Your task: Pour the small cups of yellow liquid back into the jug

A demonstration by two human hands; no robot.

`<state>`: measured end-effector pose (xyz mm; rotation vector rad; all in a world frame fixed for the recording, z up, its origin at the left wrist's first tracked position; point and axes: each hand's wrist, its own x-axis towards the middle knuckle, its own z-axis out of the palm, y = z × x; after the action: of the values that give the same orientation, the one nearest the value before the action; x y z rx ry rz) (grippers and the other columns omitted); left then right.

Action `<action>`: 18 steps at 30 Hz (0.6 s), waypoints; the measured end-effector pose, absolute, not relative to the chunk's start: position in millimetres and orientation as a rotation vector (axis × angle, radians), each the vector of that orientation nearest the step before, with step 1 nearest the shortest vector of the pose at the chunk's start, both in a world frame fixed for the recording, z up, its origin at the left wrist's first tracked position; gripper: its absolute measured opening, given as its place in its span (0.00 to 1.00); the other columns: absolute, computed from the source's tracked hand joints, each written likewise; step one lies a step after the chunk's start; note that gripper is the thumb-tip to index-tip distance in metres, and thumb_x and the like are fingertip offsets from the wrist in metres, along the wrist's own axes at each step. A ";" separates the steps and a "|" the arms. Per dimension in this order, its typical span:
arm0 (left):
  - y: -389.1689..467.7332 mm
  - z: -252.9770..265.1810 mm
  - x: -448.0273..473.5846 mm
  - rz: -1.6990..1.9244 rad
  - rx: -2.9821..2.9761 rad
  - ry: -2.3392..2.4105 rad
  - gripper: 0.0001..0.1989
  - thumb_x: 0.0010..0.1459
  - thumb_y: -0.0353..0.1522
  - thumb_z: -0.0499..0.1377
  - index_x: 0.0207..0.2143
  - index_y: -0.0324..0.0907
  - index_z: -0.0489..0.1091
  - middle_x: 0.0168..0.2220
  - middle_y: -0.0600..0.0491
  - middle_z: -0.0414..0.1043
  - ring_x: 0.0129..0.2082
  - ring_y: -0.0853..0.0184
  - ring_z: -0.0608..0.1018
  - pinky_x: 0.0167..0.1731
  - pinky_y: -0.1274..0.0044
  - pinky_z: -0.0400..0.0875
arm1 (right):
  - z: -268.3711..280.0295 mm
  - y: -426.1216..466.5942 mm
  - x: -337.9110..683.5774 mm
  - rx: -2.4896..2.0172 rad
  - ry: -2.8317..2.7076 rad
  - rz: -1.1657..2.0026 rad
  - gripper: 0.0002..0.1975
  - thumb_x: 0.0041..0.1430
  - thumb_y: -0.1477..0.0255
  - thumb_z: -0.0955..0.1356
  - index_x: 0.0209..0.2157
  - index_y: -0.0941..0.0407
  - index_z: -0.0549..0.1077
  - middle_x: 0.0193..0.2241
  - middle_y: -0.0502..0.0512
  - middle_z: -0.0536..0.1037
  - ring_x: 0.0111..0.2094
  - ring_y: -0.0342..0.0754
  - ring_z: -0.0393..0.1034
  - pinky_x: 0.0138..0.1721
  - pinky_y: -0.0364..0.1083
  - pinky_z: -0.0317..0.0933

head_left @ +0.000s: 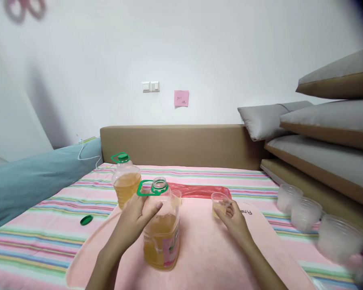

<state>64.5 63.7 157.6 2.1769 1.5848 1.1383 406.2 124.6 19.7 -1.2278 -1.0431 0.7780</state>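
Observation:
A large clear plastic bottle point(161, 241) of yellow-brown liquid stands uncapped on the pink mat point(205, 249), a green carry ring around its neck. My left hand point(137, 213) grips its upper left side, thumb across the front; some fingers are hidden behind it. My right hand point(231, 215) is closed around a small clear plastic cup point(218, 197) with pale yellow liquid inside. Partly hidden behind the bottle is another clear cup point(177, 196). A second bottle point(127, 181), capped in green, stands farther back on the left. A loose green cap point(86, 220) lies on the striped sheet.
A red plastic bag point(199, 191) lies along the mat's far edge. Stacks of clear plastic tubs point(305, 213) stand at right, beside piled grey and brown cushions point(326, 149). A brown headboard point(175, 145) runs along the wall. A white cable point(89, 158) trails at left.

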 end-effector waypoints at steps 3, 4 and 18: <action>66.1 154.4 62.8 1.164 2.153 1.554 0.26 0.73 0.56 0.55 0.58 0.49 0.76 0.50 0.48 0.80 0.54 0.48 0.78 0.65 0.52 0.64 | 16.9 119.2 411.8 -1.233 -1.035 0.787 0.39 0.44 0.43 0.79 0.51 0.53 0.72 0.54 0.67 0.82 0.55 0.65 0.81 0.59 0.61 0.74; 66.2 153.4 62.3 1.171 2.144 1.547 0.26 0.73 0.56 0.55 0.58 0.50 0.76 0.51 0.48 0.80 0.57 0.47 0.77 0.65 0.53 0.64 | 15.3 117.5 413.4 -1.238 -1.028 0.791 0.40 0.45 0.42 0.79 0.51 0.52 0.72 0.55 0.67 0.82 0.56 0.65 0.80 0.59 0.60 0.74; 74.5 119.1 53.7 1.300 1.966 1.546 0.31 0.67 0.56 0.63 0.63 0.49 0.71 0.66 0.42 0.72 0.69 0.42 0.71 0.68 0.51 0.67 | 7.7 107.0 417.8 -1.322 -0.949 0.824 0.43 0.44 0.41 0.80 0.53 0.53 0.72 0.60 0.71 0.79 0.61 0.68 0.77 0.64 0.64 0.70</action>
<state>53.7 74.5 119.1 1.9656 1.5462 1.2999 417.8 107.0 7.7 -1.3215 -0.9494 0.8238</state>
